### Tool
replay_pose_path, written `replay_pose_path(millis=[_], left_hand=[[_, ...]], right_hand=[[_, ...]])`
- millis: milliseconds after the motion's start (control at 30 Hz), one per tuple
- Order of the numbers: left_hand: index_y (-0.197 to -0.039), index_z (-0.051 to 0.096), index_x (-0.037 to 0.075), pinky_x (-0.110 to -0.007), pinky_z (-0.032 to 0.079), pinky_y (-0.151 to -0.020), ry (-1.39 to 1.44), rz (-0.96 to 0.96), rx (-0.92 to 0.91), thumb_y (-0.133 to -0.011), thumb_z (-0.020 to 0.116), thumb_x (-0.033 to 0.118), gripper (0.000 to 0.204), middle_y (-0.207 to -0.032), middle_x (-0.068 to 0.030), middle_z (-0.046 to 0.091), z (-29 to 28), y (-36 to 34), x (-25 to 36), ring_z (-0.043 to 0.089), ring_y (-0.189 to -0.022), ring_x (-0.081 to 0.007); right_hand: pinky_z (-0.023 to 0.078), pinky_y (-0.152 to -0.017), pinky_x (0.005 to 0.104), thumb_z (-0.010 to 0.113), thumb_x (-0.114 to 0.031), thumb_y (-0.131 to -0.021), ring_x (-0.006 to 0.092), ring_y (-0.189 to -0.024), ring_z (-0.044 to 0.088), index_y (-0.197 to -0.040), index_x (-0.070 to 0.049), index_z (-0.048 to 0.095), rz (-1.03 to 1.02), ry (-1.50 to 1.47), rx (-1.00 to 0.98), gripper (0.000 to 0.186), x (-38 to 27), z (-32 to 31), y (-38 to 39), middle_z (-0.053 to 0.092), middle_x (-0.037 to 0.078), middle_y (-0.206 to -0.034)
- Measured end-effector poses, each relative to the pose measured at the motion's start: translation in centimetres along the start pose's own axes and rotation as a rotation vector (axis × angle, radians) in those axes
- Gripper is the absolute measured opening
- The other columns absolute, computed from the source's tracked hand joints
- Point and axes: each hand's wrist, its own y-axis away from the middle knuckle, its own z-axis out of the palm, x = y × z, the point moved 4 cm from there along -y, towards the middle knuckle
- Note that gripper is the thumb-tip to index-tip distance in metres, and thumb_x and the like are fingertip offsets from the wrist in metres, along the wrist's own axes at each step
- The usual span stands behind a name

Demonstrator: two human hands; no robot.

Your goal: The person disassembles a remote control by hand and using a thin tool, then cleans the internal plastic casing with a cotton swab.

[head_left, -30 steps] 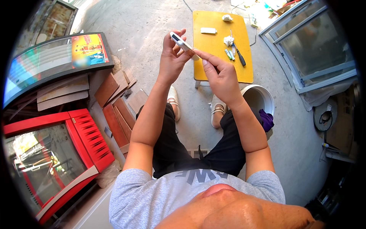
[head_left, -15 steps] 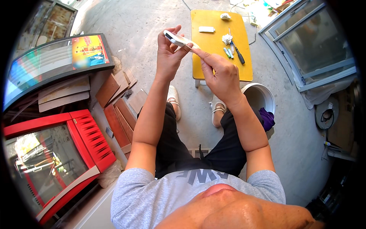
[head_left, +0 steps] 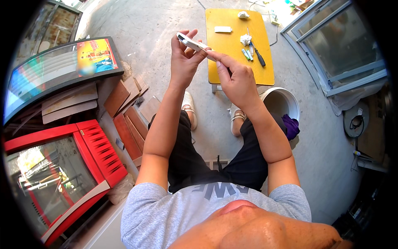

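My left hand is closed around a slim white remote control with a dark end, held tilted in the air left of a yellow stool. My right hand meets the remote's near end, its index finger reaching along it and the other fingers curled. What lies between its thumb and fingers is hidden. On the stool top are a flat white rectangular piece, two small green-and-white batteries, a dark-handled screwdriver and crumpled white tissue.
Another tissue wad lies at the stool's far edge. A white bucket with a purple cloth stands beside my right knee. Wooden boards and a red-framed glass cabinet are at left. Window frames lean at far right.
My right hand has shifted slightly left along the remote's near end, its index finger less bent. The left hand keeps its hold, the remote tilted slightly differently.
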Motion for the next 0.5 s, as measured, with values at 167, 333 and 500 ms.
replay_pose_path(millis=[167, 333, 500], left_hand=[[-0.146, 0.032, 0.004, -0.04, 0.059, -0.096, 0.042, -0.172, 0.055, -0.091, 0.078, 0.016, 0.072, -0.144, -0.0161, 0.05, -0.4, -0.5, -0.2, 0.066, -0.117, -0.0289], [-0.139, 0.037, -0.001, -0.04, 0.062, -0.09, 0.233, -0.47, 0.086, -0.092, 0.077, 0.039, 0.073, -0.121, -0.0129, 0.057, -2.4, -0.8, -2.4, 0.069, -0.112, -0.0325], [-0.133, 0.042, -0.005, -0.04, 0.062, -0.092, 0.257, -0.507, 0.053, -0.091, 0.076, 0.046, 0.075, -0.117, -0.0143, 0.057, -1.3, -0.6, -2.4, 0.069, -0.113, -0.0338]], right_hand=[[0.041, -0.061, 0.0262, 0.056, -0.018, -0.103, 0.0086, -0.066, 0.05, -0.115, -0.004, 0.07, 0.242, -0.139, -0.078, 0.023, 2.4, -0.8, -0.3, 0.059, 0.001, -0.076], [0.052, -0.079, 0.0444, 0.066, -0.023, -0.092, 0.0325, -0.091, 0.066, -0.097, -0.012, 0.075, 0.086, 0.521, -0.034, 0.015, 5.0, -2.5, -0.1, 0.068, 0.011, -0.092], [0.054, -0.081, 0.0437, 0.072, -0.023, -0.085, 0.0301, -0.095, 0.068, -0.086, -0.014, 0.079, 0.119, 0.713, -0.123, 0.011, 7.5, -0.6, 0.7, 0.072, 0.01, -0.091]])
